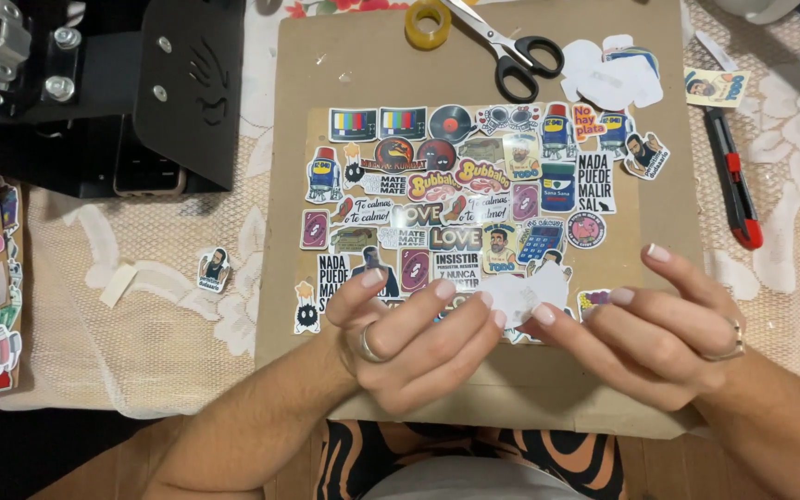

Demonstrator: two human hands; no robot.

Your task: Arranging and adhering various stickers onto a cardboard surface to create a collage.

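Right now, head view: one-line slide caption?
Left hand and right hand hold a white sticker over a sticker-covered cardboard sheet.

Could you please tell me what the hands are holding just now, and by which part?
Both hands, left and right, pinch a white sticker piece by its lower edges.

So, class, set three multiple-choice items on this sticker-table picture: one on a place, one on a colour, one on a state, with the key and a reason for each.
1. Where do the scissors lie?
A. at the top of the cardboard sheet
B. under the left hand
C. on the black machine

2. What colour is the tape roll?
A. blue
B. yellow
C. white

3. How is the white sticker backing held?
A. lying untouched
B. in the right hand alone
C. between the fingertips of both hands

Key: 1 A, they lie beside the tape roll; 2 B, its ring is yellow; 3 C, both hands' fingers meet on it.
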